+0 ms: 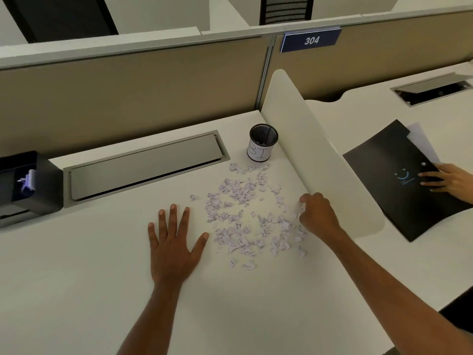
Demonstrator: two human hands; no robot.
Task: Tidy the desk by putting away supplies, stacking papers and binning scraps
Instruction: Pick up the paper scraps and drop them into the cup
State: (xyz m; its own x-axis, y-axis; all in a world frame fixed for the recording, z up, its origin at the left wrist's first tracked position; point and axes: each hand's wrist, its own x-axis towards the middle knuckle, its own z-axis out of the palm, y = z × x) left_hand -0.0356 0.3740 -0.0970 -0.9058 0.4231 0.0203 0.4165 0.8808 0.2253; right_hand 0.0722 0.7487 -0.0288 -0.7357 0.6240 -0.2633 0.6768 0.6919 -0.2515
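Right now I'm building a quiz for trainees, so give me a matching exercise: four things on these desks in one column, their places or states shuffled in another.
1 cup
2 paper scraps
3 black folder
4 left hand

A flat on the desk, fingers spread
B on the next desk, past the divider
C back corner, beside the divider
D scattered loose across the desk

Pairs: 1-C, 2-D, 3-B, 4-A

Tan partition [128,93], white divider [302,139], white desk [76,278].
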